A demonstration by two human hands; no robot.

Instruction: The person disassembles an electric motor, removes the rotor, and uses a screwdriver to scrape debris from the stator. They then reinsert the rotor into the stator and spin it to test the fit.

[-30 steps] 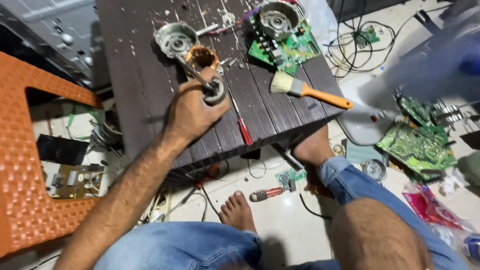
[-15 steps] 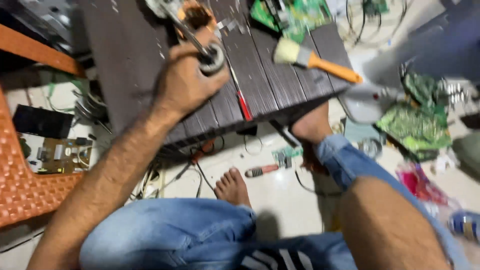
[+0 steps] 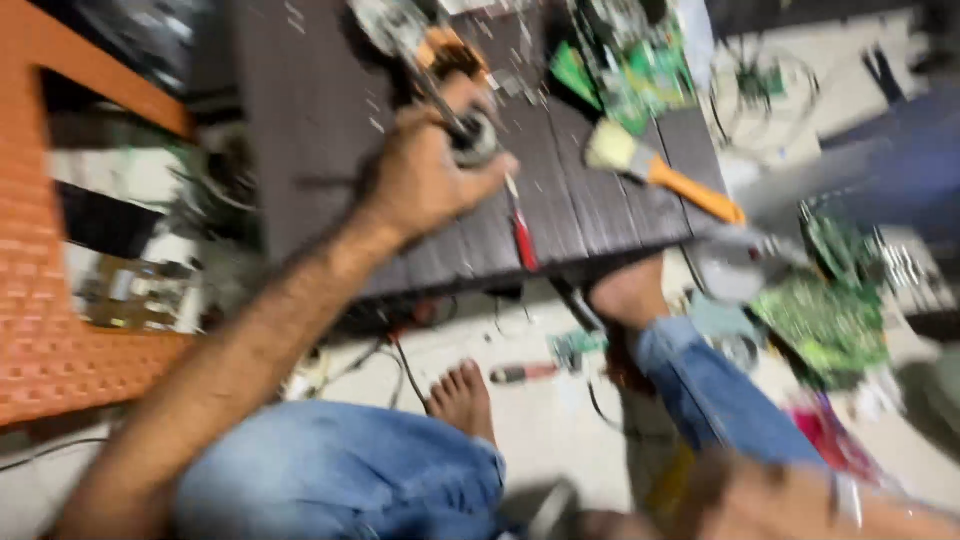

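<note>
Head view, heavily blurred: one dark slatted table (image 3: 330, 130) is serving as the reference for all positions. One left hand (image 3: 425, 180) is reaching onto the table near its middle, forearm stretching diagonally up from the lower left, wrist straight, knuckles facing the camera. Its fingers (image 3: 495, 172) are curling together around one small round metal part (image 3: 476, 140), thumb pressing from the near side; the part is sitting on the table surface inside that grasp. The right hand is not appearing in the frame. On the table, one brush with an orange handle (image 3: 660, 170) is lying toward the right edge, one red-handled screwdriver (image 3: 523, 238) is lying near the front edge just beside the hand, and one green circuit board (image 3: 640, 70) is resting at the far right corner. Below the table's front edge, two bare feet (image 3: 462, 395) are resting on the floor. One orange plastic chair (image 3: 60, 340) is standing left of the table.
</note>
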